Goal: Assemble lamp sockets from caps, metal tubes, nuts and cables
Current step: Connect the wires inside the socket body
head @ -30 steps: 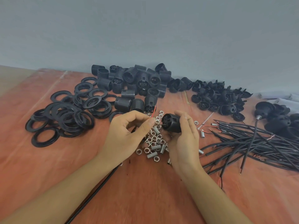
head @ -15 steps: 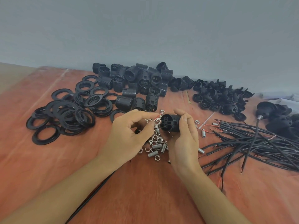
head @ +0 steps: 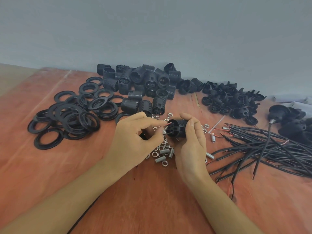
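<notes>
Leftmost, a loose heap of flat, glossy black rings (head: 67, 119) lies on the reddish, wood-grained desk (head: 152, 200). Behind it, against the grey wall, is a pile of ribbed black plastic cylinders (head: 143, 85). The left hand (head: 133, 141) has its fingers curled, thumb and forefinger pinching a thin red wire (head: 168, 123) whose tip meets the slotted end face of the socket (head: 177, 130). A black wire (head: 164, 135) reaches that face just below. Beneath both hands the desk is strewn with silvery hex nuts (head: 154, 154) and short threaded metal tubes (head: 164, 151). The socket, a ribbed black cylinder turned on its side above the desk, is gripped by the right hand (head: 190, 149), thumb on its near flank and fingers curved over the top. Further right sits a heap of domed black caps (head: 233, 102), then a sprawl of thin black cables (head: 270, 149) with stripped, reddish ends.
</notes>
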{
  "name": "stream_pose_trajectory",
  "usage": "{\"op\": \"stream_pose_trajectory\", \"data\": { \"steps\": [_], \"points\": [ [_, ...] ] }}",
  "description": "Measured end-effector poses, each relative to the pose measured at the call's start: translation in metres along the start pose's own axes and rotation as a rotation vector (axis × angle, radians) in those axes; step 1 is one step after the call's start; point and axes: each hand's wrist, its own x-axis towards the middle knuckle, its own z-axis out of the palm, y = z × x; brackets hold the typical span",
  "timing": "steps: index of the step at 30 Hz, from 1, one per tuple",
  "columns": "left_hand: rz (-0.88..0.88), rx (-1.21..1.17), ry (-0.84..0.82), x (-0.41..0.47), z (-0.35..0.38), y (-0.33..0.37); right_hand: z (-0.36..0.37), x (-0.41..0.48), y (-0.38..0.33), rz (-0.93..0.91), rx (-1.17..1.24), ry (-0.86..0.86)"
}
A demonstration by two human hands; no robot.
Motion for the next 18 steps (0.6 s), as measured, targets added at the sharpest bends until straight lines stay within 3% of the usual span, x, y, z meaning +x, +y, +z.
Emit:
{"op": "stream_pose_trajectory", "data": {
  "steps": [12, 18],
  "points": [
    [-0.028, 0.052, 0.007, 0.0002, 0.0000, 0.0021, 0.0013, -0.0011, -0.0001, -0.001, 0.027, 0.018],
    [0.055, 0.121, -0.041, 0.0012, -0.0024, -0.0019, 0.0028, -0.0026, -0.0022, 0.008, 0.005, 0.006]
  ]
}}
